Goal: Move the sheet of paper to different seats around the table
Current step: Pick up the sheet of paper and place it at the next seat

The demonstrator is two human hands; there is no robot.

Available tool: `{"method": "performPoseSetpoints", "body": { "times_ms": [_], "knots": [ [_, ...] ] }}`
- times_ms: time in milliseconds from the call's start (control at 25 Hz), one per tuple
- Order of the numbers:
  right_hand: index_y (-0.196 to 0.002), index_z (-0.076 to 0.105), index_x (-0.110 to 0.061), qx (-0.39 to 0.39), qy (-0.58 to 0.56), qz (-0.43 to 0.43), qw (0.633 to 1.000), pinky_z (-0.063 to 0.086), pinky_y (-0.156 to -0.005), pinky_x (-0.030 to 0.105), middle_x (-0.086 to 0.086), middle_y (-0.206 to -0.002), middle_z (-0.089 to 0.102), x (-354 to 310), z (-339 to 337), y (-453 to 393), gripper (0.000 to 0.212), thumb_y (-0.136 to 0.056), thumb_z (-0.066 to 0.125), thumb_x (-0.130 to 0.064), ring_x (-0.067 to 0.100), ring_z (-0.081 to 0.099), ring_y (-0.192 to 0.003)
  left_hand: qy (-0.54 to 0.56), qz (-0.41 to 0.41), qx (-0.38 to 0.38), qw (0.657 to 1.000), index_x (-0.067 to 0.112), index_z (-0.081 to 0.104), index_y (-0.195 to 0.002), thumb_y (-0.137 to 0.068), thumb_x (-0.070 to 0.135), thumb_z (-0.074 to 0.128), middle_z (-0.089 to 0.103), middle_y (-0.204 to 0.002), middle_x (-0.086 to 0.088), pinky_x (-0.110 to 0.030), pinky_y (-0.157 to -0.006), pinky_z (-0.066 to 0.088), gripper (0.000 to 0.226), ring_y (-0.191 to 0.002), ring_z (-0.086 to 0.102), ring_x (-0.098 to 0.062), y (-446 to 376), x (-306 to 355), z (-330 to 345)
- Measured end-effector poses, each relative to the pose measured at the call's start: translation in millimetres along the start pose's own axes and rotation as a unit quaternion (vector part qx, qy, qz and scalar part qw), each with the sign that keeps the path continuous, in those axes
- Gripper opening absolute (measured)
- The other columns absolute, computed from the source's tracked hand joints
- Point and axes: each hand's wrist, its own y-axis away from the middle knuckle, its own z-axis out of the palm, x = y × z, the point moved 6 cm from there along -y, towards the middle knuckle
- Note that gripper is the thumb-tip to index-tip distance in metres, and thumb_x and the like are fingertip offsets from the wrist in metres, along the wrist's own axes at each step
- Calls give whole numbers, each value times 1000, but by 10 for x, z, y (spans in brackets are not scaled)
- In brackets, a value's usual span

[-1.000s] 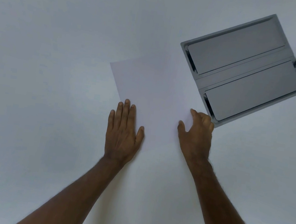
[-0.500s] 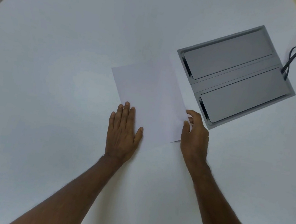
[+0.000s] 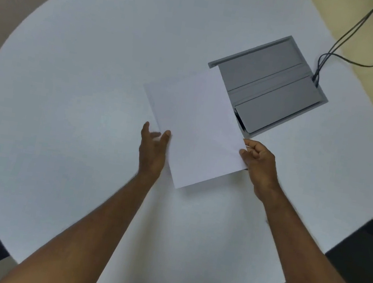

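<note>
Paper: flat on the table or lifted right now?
Lifted. The sheet of paper is pinched at its right edge by the right hand, far corner overlapping the grey cable box; left hand open beside it.

Sheet of paper (image 3: 197, 128): plain white, unmarked, uncreased. Turned askew, raised off the table (image 3: 81, 77) near its centre, far corner overlapping the grey inset panel (image 3: 277, 92).

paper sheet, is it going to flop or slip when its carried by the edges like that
Probably floppy: the sheet of paper is thin, and its far corner overlaps the grey cable box. Likely very light, since the right hand pinches one edge with little effort. It may slip, as the left hand looks open beside the other edge over the smooth table.
</note>
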Motion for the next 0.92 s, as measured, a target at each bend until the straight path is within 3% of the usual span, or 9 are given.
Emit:
{"method": "performPoseSetpoints", "body": {
  "times_ms": [80,160,280,440,560,720,840,920],
  "knots": [
    [-122,70,-13,1,4,-3,1000,61,-86,26,-1,-108,80,32,-228,207,27,-99,61,-2,16,75,-101,113,-76,-42,990,7,60,-132,-100,33,66,67,-112,-9,-31,-77,58,42,-93,66,-21,140,-34,75],
    [-114,72,-20,1,13,-4,1000,58,-69,15,-12,-93,80,70,-473,376,26,-99,61,-2,5,76,-82,145,-99,-95,980,1,64,-93,-100,23,66,69,-89,-9,-31,-67,61,22,-75,69,-20,303,-62,188],
    [-110,72,-25,10,34,-3,999,59,-73,19,-6,-95,79,162,-864,525,28,-100,60,-2,3,75,-78,136,-107,-147,974,3,61,-75,-99,17,68,73,-69,-1,-28,-61,62,28,-59,71,-16,612,-68,406],
    [-114,71,-20,23,34,5,999,58,-89,37,3,-102,77,399,-1392,545,28,-99,58,0,16,74,-87,104,-122,-180,971,8,73,-85,-96,23,72,75,-79,-6,-28,-53,60,19,-56,72,-19,978,-106,818],
    [-121,71,-11,28,21,31,999,57,-100,45,12,-115,77,694,-1806,462,27,-99,59,-1,31,74,-104,81,-143,-173,971,1,73,-98,-95,24,73,73,-89,-14,-30,-51,59,23,-59,73,-25,1215,-233,1245],
    [-121,71,-12,38,28,54,997,58,-100,41,5,-114,77,1101,-2306,293,27,-99,60,-2,32,72,-113,76,-184,-156,968,-6,68,-113,-94,22,75,71,-94,-21,-30,-51,60,34,-63,70,-29,1501,-469,1881],
    [-121,68,-20,60,91,64,992,57,-101,41,1,-122,72,1375,-2620,190,27,-98,61,-7,25,69,-114,73,-204,-148,965,-3,69,-107,-94,22,75,71,-90,-20,-30,-50,60,29,-60,70,-26,1678,-646,2275],
    [-130,62,-21,75,161,48,983,52,-98,32,1,-133,65,1510,-2769,147,34,-98,64,-11,21,63,-118,71,-216,-138,964,0,68,-103,-93,21,77,70,-87,-18,-30,-50,60,25,-57,68,-24,1760,-752,2478]
  ]
}}
